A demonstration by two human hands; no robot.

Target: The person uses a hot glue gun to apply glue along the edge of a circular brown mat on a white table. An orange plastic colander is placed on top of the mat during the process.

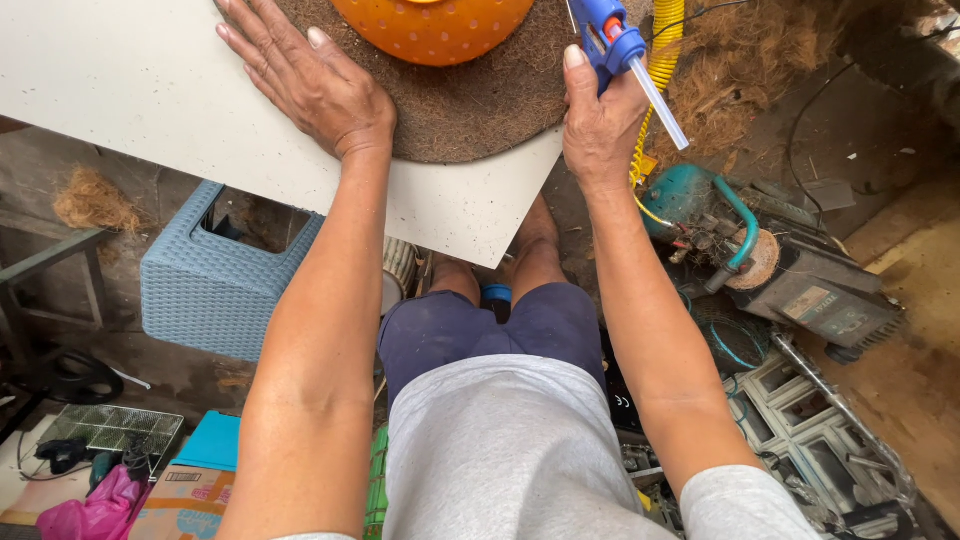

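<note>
At the lower left of the frame lies a cardboard box (185, 503) with coloured print on its top, a flat teal sheet (214, 441) just above it and a crumpled pink bag (95, 512) to its left. At the right, a dark machine (835, 300) carries a pale rectangular label on its sloping face, beside a teal compressor tank (690, 195). A light blue woven-pattern stool (215, 280) stands left of centre under the board's edge.

The white speckled tabletop (150, 90) fills the upper left. On it rests a round brown coir mat (480, 100), coarse and fibrous, and on the mat sits an orange ball-shaped shell (435, 28) dotted with small pale holes, cut off by the top edge.

The left hand (310, 80) lies flat, fingers spread, partly on the tabletop and partly on the mat's left rim; its grip pinches nothing. The right hand (600, 125), at the mat's right edge, has its grip wrapped around a blue glue gun (608, 30) with a red trigger; a clear glue stick (660, 102) juts from the gun's back, slanting to the lower right
</note>
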